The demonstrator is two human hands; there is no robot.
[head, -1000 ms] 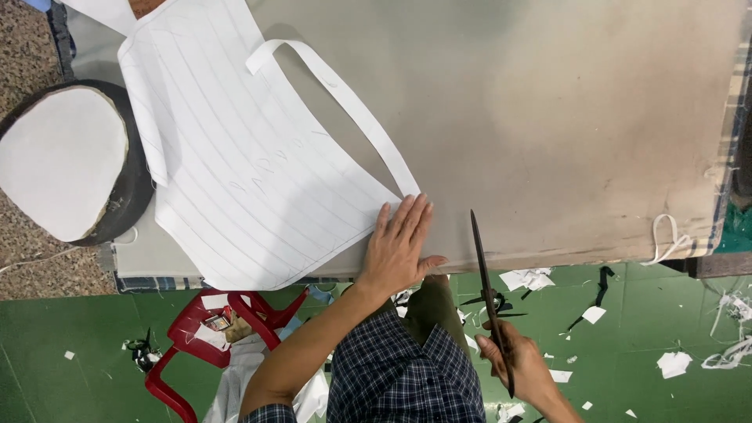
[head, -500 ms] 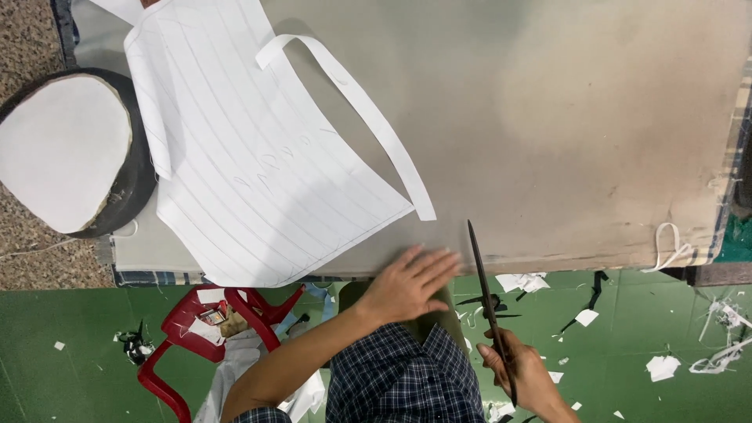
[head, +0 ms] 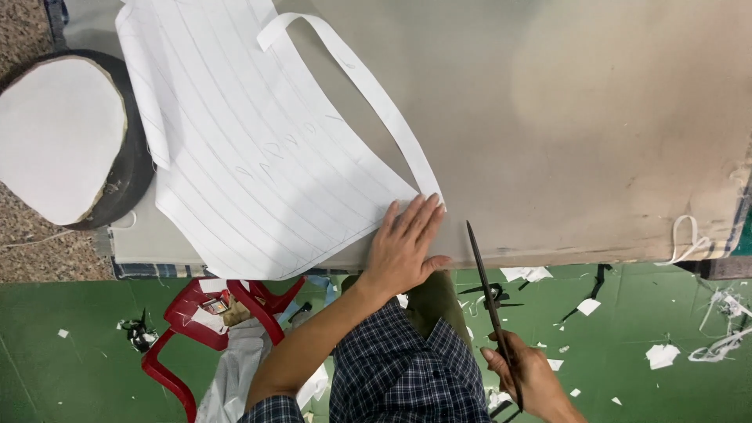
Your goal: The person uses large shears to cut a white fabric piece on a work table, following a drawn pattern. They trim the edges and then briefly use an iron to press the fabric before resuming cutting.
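My left hand (head: 403, 247) lies flat with fingers spread on the near corner of a white lined fabric piece (head: 258, 157) that rests on the grey table top (head: 564, 117). A long white strip (head: 376, 94) of the same fabric curves from the top of the piece down to my fingertips. My right hand (head: 529, 376) is below the table edge, closed around the handles of dark scissors (head: 489, 294) whose blades point up toward the table edge and look closed.
A round stool with a white top and dark rim (head: 63, 137) stands at the left. A red plastic chair (head: 200, 329) sits under the table on the green floor (head: 650, 329), which is littered with white scraps (head: 662, 356). A white cord (head: 685, 239) hangs at the table's right edge.
My left hand lifted off the fabric edge half a second ago and is flat on the fabric corner again. The scissors hand stayed low on the right.
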